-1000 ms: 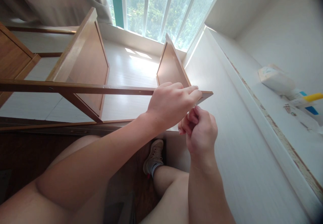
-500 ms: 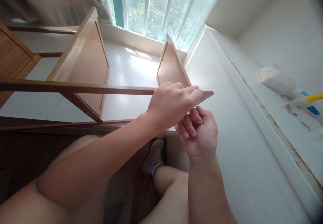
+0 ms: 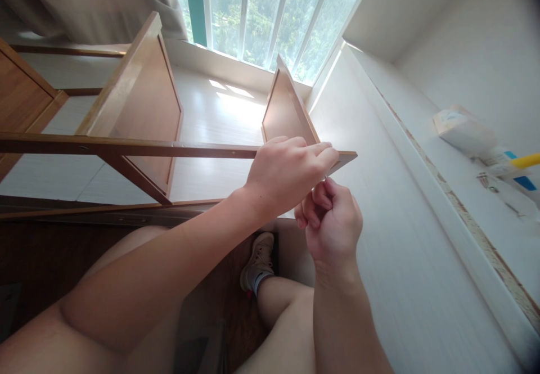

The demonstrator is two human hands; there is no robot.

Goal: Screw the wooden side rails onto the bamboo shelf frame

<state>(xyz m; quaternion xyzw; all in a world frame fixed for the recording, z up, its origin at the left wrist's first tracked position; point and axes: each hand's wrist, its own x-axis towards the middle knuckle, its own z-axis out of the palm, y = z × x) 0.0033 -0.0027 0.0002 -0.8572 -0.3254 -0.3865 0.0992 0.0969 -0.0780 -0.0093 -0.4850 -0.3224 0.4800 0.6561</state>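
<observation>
My left hand (image 3: 291,166) is closed over the right end of a long brown wooden rail (image 3: 202,150), where it meets a wooden end panel (image 3: 291,101). Just below it, my right hand (image 3: 333,216) is pinched, fingers curled, close under the rail's end. A thin, light sliver shows at its fingertips, too small and too covered to name. The rail belongs to a wooden frame with another upright panel (image 3: 145,93) to the left. My left hand hides the joint between rail and end panel.
A white board or ledge (image 3: 405,211) runs along the right. On it lie a plastic bag (image 3: 462,132), small metal parts (image 3: 485,181) and something yellow-handled (image 3: 525,162). A barred window (image 3: 274,19) is ahead, a curtain (image 3: 93,3) at left. My shoe (image 3: 258,258) is below.
My right hand has turned slightly at the wrist, its fingers curling a little more. My left hand keeps its hold on the rail, and the frame stays in place.
</observation>
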